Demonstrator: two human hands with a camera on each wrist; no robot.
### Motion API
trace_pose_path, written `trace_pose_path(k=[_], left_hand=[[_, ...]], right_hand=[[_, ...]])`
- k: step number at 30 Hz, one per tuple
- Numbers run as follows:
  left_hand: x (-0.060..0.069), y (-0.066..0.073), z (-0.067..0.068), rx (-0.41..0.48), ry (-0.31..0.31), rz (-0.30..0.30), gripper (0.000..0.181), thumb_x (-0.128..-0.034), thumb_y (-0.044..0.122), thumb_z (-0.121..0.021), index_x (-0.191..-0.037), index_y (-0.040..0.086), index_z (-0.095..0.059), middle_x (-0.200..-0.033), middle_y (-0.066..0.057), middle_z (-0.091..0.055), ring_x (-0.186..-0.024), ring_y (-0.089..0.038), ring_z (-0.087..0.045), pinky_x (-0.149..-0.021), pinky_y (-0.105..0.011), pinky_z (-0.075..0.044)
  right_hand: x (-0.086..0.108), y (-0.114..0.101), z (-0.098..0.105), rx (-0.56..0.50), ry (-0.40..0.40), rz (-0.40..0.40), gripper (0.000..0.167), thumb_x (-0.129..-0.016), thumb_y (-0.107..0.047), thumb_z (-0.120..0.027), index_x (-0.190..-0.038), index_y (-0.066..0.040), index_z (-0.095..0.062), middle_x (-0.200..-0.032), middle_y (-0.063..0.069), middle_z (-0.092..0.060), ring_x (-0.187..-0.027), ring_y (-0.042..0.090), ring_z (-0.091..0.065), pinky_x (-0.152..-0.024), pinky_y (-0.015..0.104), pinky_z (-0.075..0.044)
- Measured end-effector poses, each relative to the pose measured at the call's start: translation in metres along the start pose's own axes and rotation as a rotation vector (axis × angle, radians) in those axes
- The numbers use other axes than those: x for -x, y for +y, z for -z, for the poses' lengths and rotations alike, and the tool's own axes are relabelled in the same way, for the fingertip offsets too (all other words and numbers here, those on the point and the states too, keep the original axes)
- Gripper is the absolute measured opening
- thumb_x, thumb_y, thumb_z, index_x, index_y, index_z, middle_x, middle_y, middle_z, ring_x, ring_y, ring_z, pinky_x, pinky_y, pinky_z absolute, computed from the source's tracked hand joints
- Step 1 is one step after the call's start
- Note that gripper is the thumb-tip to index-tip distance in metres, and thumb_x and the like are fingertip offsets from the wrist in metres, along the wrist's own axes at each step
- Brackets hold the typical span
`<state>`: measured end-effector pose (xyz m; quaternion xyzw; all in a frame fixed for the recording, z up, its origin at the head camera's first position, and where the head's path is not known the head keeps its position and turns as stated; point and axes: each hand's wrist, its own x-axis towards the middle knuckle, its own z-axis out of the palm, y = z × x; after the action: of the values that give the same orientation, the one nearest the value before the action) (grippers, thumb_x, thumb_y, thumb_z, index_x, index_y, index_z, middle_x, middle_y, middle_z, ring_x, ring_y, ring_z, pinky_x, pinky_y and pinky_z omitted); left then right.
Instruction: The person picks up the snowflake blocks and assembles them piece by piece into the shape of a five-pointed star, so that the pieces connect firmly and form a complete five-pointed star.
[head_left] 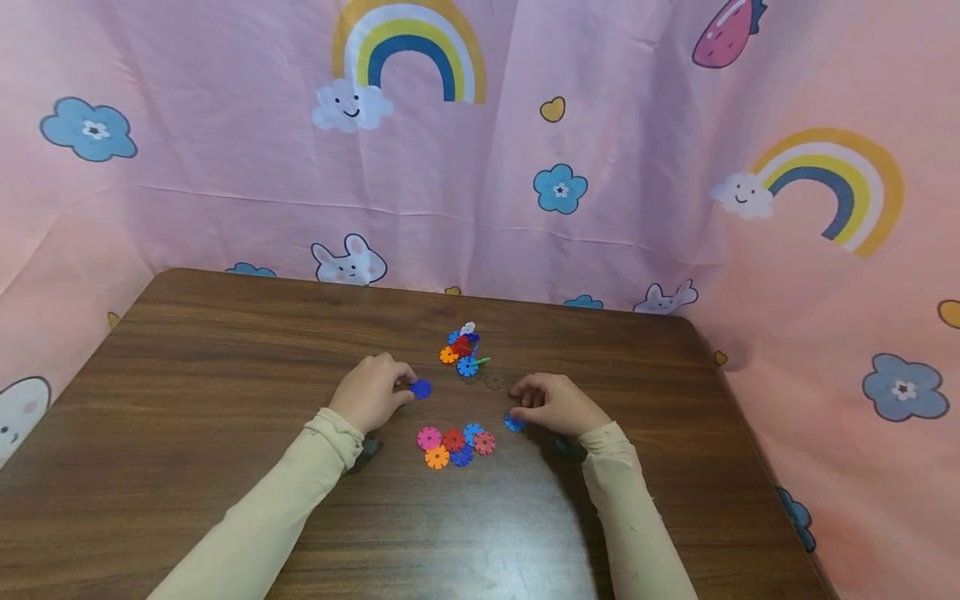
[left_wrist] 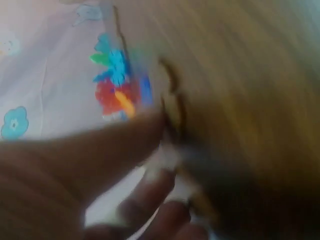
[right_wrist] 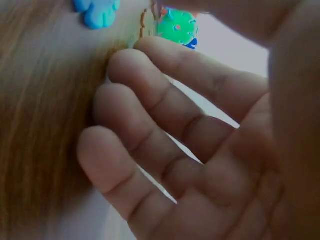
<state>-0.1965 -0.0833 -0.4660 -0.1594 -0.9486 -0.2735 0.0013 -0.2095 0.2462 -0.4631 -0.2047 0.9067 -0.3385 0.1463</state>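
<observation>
My left hand [head_left: 372,392] pinches a dark blue notched plastic disc [head_left: 422,389] between thumb and fingertips, low over the table. Its thumb and fingers are blurred in the left wrist view. My right hand [head_left: 558,404] is just above a blue notched disc [head_left: 513,422], with the thumb near it; whether they touch is unclear. Its fingers [right_wrist: 120,110] are loosely bent and hold nothing visible in the right wrist view. Beyond the hands stands a joined cluster of notched discs, with red [head_left: 461,346], orange [head_left: 448,355], white and blue pieces and a green disc [right_wrist: 177,25].
Nearer the front lie several loose discs, among them a pink disc [head_left: 429,438], a red disc [head_left: 453,440] and an orange disc [head_left: 437,457]. A brownish see-through disc [head_left: 495,380] lies beside the cluster. The wooden table [head_left: 225,367] meets a patterned curtain [head_left: 450,183] behind.
</observation>
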Motion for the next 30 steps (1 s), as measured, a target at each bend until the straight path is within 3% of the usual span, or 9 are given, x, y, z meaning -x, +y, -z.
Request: trace_pose_path(k=[5, 9, 14, 17, 24, 30], left_hand=[[0.001, -0.003, 0.001, -0.024, -0.029, -0.013, 0.016, -0.0895, 0.016, -0.082, -0.080, 0.014, -0.070, -0.080, 0.000, -0.060, -0.072, -0.017, -0.054, -0.063, -0.033, -0.047], [0.000, -0.005, 0.005, 0.010, -0.082, -0.024, 0.011, -0.0932, 0.017, -0.078, -0.086, 0.012, -0.072, -0.081, 0.001, -0.061, -0.070, -0.014, -0.054, -0.064, -0.032, -0.048], [0.000, -0.009, 0.012, 0.021, -0.147, -0.042, 0.018, -0.0873, 0.017, -0.084, -0.100, 0.009, -0.076, -0.088, 0.001, -0.065, -0.080, -0.014, -0.057, -0.076, -0.037, -0.053], [-0.001, -0.011, 0.012, 0.030, -0.155, -0.038, 0.017, -0.0860, 0.016, -0.085, -0.099, 0.009, -0.077, -0.086, 0.002, -0.067, -0.078, -0.013, -0.058, -0.075, -0.036, -0.053], [-0.004, -0.013, 0.011, 0.088, -0.172, 0.026, 0.016, -0.0878, 0.018, -0.084, -0.094, 0.010, -0.071, -0.085, 0.001, -0.064, -0.076, -0.014, -0.057, -0.070, -0.033, -0.051], [-0.004, -0.014, 0.014, 0.225, -0.164, 0.059, 0.015, -0.0918, 0.014, -0.080, -0.094, 0.011, -0.065, -0.077, 0.001, -0.063, -0.069, -0.015, -0.056, -0.063, -0.031, -0.047]], right_hand=[[-0.001, 0.002, -0.001, 0.003, -0.017, 0.018, 0.033, -0.089, -0.026, -0.083, -0.115, -0.009, -0.073, -0.087, -0.003, -0.065, -0.078, 0.013, -0.060, -0.066, 0.028, -0.052], [-0.001, 0.002, 0.000, 0.009, -0.035, 0.034, 0.034, -0.088, -0.025, -0.084, -0.116, -0.009, -0.072, -0.088, -0.002, -0.065, -0.080, 0.014, -0.060, -0.069, 0.029, -0.053], [-0.003, 0.003, -0.002, 0.011, -0.056, 0.044, 0.036, -0.087, -0.024, -0.085, -0.117, -0.009, -0.070, -0.089, 0.001, -0.064, -0.081, 0.014, -0.058, -0.070, 0.029, -0.051], [-0.005, 0.004, -0.004, 0.015, -0.037, 0.037, 0.033, -0.089, -0.022, -0.083, -0.115, -0.010, -0.068, -0.087, 0.000, -0.062, -0.077, 0.014, -0.057, -0.066, 0.029, -0.050], [-0.005, 0.005, -0.005, 0.005, -0.018, 0.008, 0.031, -0.090, -0.025, -0.083, -0.113, -0.011, -0.067, -0.085, -0.001, -0.062, -0.075, 0.015, -0.057, -0.065, 0.029, -0.049], [-0.005, 0.005, -0.005, -0.022, -0.046, 0.001, 0.034, -0.089, -0.025, -0.084, -0.115, -0.012, -0.066, -0.086, -0.001, -0.061, -0.077, 0.016, -0.056, -0.066, 0.030, -0.049]])
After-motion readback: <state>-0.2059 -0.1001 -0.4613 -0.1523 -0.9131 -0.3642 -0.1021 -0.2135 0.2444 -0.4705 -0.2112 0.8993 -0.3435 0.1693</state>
